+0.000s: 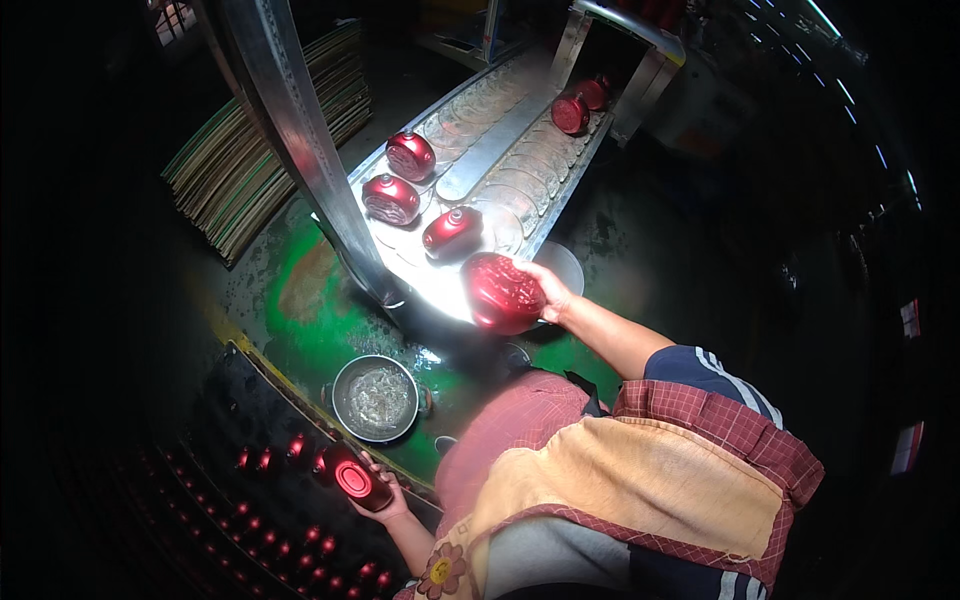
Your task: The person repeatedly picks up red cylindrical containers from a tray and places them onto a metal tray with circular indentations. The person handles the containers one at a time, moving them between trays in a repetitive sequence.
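My right hand [548, 290] grips a glossy red flat-sided bottle [503, 290] at its right edge, over the near end of the conveyor [488, 165]. Low on the left, my left hand [385, 490] is wrapped round another red bottle [353, 478], its oval base turned up toward me. That bottle is beside the dark rack [265, 400], where several small red knobs or necks show. Three red bottles with short necks sit apart on the conveyor's near part, one of them a red bottle [452, 232] closest to my right hand.
Two more red bottles [570, 114] are by the conveyor's far opening. A metal post [295, 130] rises at its left, before a stack of thin sheets [260, 140]. A two-handled pot [375, 398] with clear glinting contents stands on the green-stained floor. A round pale thing [562, 268] is partly hidden.
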`<state>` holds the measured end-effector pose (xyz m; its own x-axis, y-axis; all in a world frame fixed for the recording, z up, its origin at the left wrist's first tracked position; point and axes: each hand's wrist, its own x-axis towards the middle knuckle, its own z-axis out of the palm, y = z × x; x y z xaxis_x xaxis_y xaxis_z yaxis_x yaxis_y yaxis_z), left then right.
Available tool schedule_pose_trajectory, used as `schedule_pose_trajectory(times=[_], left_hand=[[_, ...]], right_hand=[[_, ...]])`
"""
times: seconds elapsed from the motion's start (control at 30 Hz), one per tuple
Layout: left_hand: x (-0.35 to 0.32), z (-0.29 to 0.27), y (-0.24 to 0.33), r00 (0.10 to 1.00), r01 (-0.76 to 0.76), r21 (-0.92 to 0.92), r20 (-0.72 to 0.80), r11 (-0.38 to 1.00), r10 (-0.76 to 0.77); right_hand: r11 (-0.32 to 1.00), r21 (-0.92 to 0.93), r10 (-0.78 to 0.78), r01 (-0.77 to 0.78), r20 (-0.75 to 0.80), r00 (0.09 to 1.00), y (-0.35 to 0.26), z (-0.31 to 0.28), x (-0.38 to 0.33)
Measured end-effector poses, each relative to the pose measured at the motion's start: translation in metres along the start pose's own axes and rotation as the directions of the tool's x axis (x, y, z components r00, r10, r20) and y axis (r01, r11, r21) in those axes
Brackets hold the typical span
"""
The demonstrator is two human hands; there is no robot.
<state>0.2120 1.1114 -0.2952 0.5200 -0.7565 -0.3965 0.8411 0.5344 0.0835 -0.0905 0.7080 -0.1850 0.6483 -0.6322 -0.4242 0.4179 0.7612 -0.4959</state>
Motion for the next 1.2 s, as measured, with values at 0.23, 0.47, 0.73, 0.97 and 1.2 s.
schedule_pose_trajectory(times=[0.23, 0.47, 0.73, 0.97, 1.2], left_hand=[[0.048, 0.148, -0.171, 0.989, -0.128, 0.555, 0.131, 0.822, 0.066], [0.164, 0.336, -0.456, 0.948, -0.311, 0.95, 0.308, -0.025, -0.087], [0.331, 0.36, -0.721, 0.94, -0.301, 0.644, 0.323, -0.703, -0.107], [0.343, 0.338, -0.778, 0.958, -0.271, 0.481, 0.214, -0.834, -0.188], [0.336, 0.352, -0.787, 0.925, -0.372, 0.651, 0.315, -0.662, -0.21]], right_hand=[[0.045, -0.959, -0.811, 0.279, 0.128, 0.571, -0.252, -0.11, 0.04], [-0.188, -0.981, -0.794, 0.052, 0.183, 0.58, -0.392, -0.193, 0.169], [-0.186, -0.982, -0.658, -0.031, 0.101, 0.746, -0.458, -0.248, 0.207], [-0.195, -0.98, -0.662, -0.02, 0.117, 0.74, -0.454, -0.239, 0.186], [0.043, -0.892, -0.693, 0.45, 0.298, 0.657, -0.448, -0.231, 0.155]])
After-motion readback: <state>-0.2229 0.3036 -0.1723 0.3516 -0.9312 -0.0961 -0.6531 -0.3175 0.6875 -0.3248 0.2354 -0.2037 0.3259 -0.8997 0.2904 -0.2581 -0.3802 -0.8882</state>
